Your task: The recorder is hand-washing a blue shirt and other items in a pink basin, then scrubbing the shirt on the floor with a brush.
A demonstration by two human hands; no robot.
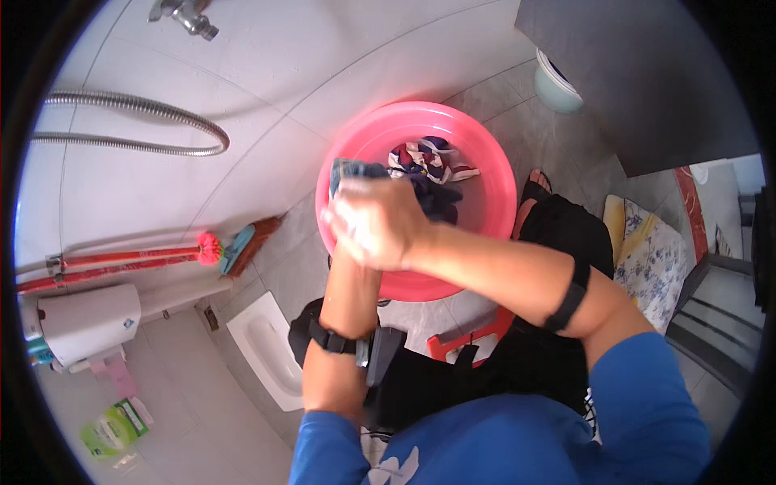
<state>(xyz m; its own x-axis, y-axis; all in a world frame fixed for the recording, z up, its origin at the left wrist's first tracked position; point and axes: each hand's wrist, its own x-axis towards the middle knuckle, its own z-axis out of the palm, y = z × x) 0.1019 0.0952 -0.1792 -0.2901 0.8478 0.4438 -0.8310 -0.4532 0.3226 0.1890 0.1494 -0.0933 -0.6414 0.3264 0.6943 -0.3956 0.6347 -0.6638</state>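
A round pink basin (493, 174) stands on the grey tiled floor and holds wet clothes, among them a white, red and dark patterned cloth (428, 159). Over its near left side both my hands are clasped together on a dark blue wet garment (360, 170). My right hand (380, 222) lies on top and covers most of my left hand (341, 242), whose fingers are hidden underneath. A black band sits on each forearm. My blue sleeves are pushed up to the elbows.
A white tiled wall with a metal shower hose (153, 121) and tap (190, 16) lies to the left. A red-handled broom (234, 246) leans there. A white squat pan (263, 347), a red low stool (473, 335), a pale bucket (558, 85) and a dark cabinet (647, 73) surround me.
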